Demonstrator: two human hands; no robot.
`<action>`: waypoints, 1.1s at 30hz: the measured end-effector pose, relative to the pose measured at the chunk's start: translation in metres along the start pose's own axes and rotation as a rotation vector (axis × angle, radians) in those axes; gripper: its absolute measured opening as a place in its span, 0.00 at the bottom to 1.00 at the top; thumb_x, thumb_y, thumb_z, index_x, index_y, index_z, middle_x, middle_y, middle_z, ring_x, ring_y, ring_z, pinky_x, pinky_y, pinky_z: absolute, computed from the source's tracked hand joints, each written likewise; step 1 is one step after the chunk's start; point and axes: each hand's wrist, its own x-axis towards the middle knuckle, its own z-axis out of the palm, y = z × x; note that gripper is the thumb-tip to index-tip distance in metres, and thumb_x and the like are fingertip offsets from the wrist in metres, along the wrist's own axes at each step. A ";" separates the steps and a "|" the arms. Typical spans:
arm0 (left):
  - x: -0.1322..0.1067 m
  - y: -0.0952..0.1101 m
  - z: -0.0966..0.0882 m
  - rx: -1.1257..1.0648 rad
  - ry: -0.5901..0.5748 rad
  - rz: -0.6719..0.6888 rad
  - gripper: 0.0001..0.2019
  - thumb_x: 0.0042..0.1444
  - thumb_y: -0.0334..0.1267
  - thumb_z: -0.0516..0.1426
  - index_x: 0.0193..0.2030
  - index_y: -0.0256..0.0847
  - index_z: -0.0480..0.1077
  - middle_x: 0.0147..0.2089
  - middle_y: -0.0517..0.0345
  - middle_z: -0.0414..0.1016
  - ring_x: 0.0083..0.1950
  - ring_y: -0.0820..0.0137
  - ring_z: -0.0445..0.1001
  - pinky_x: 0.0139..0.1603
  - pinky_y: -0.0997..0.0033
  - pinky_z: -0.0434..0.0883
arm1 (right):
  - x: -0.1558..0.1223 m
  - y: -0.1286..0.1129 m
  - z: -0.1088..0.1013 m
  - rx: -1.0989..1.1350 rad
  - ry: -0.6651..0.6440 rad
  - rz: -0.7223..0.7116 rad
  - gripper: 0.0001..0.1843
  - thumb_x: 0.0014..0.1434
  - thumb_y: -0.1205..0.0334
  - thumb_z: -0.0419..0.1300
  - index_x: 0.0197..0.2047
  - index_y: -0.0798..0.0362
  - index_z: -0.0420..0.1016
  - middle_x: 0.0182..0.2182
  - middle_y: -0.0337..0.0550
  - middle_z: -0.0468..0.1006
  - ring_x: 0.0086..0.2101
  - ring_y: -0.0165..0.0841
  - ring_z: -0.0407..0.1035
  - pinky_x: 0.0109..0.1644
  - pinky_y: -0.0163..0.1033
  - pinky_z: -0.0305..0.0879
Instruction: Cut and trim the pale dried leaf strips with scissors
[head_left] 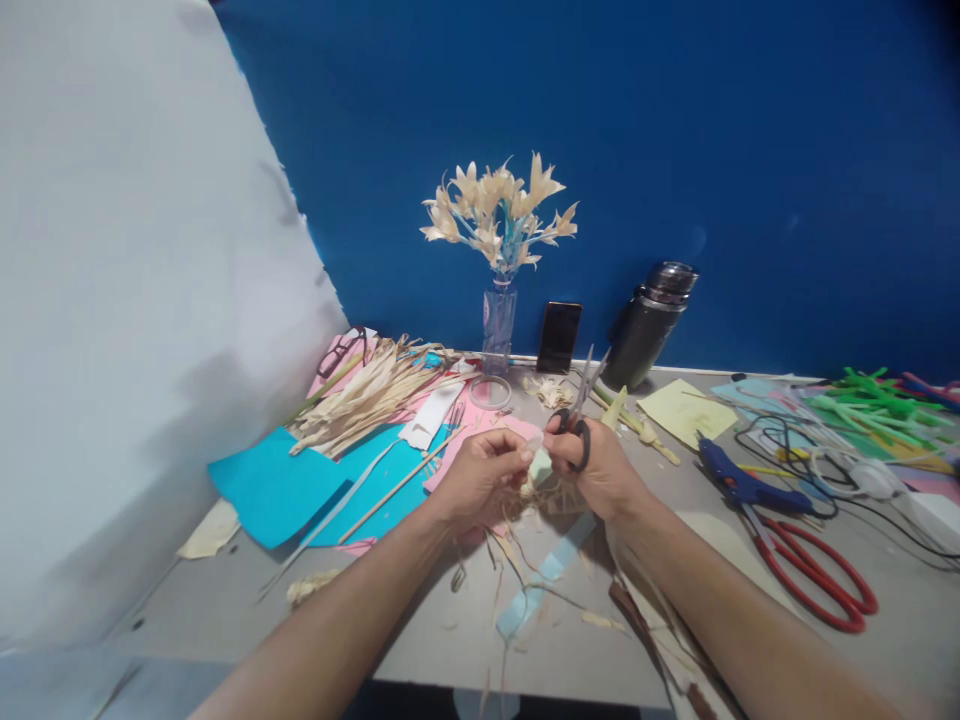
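Observation:
Between my hands is a small pale, whitish piece (535, 441), too small to name surely. The fingertips of my left hand (484, 472) are closed on one side of it. My right hand (596, 468) has its fingers through the black handles of small scissors (582, 398), whose blades point up and away, slightly parted. The thumb and finger of that hand also meet the pale piece. Below my hands lie dry fibre scraps and a light blue paper strip (546, 577). Straight ahead, a clear bottle (498, 325) holds cream-coloured handmade flowers (501, 205).
A dark flask (646, 325) and a phone (559, 338) lean at the back wall. Dried husk strips (367, 392) and blue paper (281, 485) lie left. On the right are a blue glue gun (750, 482), red-handled scissors (817, 575), cables and green pipe cleaners (885, 410).

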 end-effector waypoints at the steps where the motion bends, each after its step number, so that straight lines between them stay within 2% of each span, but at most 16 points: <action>1: 0.000 0.000 0.000 -0.003 0.001 0.002 0.13 0.44 0.40 0.68 0.26 0.36 0.70 0.22 0.61 0.69 0.22 0.77 0.65 0.27 0.75 0.62 | 0.001 0.000 0.000 0.011 -0.004 0.001 0.16 0.41 0.57 0.70 0.30 0.54 0.69 0.14 0.31 0.64 0.18 0.26 0.53 0.23 0.34 0.47; 11: 0.002 -0.005 -0.003 0.042 -0.016 0.031 0.13 0.45 0.42 0.68 0.26 0.36 0.70 0.22 0.61 0.69 0.23 0.77 0.65 0.28 0.74 0.63 | 0.000 0.000 -0.002 0.058 -0.055 0.038 0.14 0.41 0.60 0.68 0.29 0.54 0.68 0.14 0.30 0.62 0.17 0.25 0.52 0.21 0.32 0.45; 17: 0.003 -0.004 -0.005 -0.005 0.062 0.060 0.13 0.43 0.41 0.69 0.27 0.37 0.71 0.21 0.63 0.67 0.23 0.77 0.64 0.24 0.76 0.60 | 0.003 0.005 -0.002 0.093 -0.047 0.218 0.14 0.38 0.63 0.68 0.27 0.54 0.68 0.15 0.28 0.59 0.17 0.22 0.49 0.20 0.31 0.43; 21: 0.004 0.002 -0.007 -0.086 0.120 0.048 0.14 0.43 0.42 0.69 0.28 0.36 0.70 0.24 0.63 0.67 0.25 0.78 0.66 0.27 0.77 0.63 | 0.006 0.004 -0.009 -0.134 0.020 0.103 0.13 0.38 0.61 0.69 0.27 0.54 0.71 0.16 0.31 0.63 0.18 0.24 0.53 0.21 0.31 0.47; 25: 0.003 0.007 -0.007 -0.159 0.141 0.021 0.16 0.42 0.42 0.70 0.29 0.36 0.70 0.25 0.62 0.68 0.25 0.78 0.67 0.26 0.77 0.63 | 0.007 -0.006 -0.023 -0.441 -0.215 0.123 0.12 0.39 0.62 0.71 0.26 0.56 0.75 0.17 0.35 0.69 0.20 0.27 0.59 0.23 0.33 0.52; 28: 0.001 0.009 -0.006 -0.188 0.094 -0.008 0.15 0.43 0.41 0.69 0.29 0.36 0.69 0.27 0.60 0.71 0.25 0.77 0.68 0.27 0.78 0.64 | 0.008 -0.011 -0.031 -0.531 -0.232 0.076 0.12 0.45 0.56 0.71 0.27 0.56 0.76 0.18 0.37 0.70 0.19 0.27 0.59 0.23 0.34 0.52; 31: 0.000 0.010 -0.006 -0.183 0.042 -0.036 0.13 0.44 0.39 0.67 0.27 0.36 0.67 0.25 0.60 0.70 0.24 0.77 0.68 0.27 0.77 0.65 | 0.010 -0.009 -0.030 -0.351 -0.210 0.007 0.17 0.51 0.49 0.67 0.30 0.56 0.77 0.25 0.42 0.76 0.20 0.25 0.57 0.23 0.34 0.50; 33: -0.001 0.009 -0.006 -0.144 0.034 -0.037 0.12 0.44 0.37 0.67 0.27 0.36 0.67 0.24 0.60 0.70 0.24 0.77 0.68 0.27 0.78 0.65 | 0.009 -0.006 -0.026 -0.166 -0.194 0.004 0.17 0.51 0.48 0.67 0.34 0.55 0.76 0.31 0.44 0.78 0.21 0.24 0.56 0.23 0.33 0.48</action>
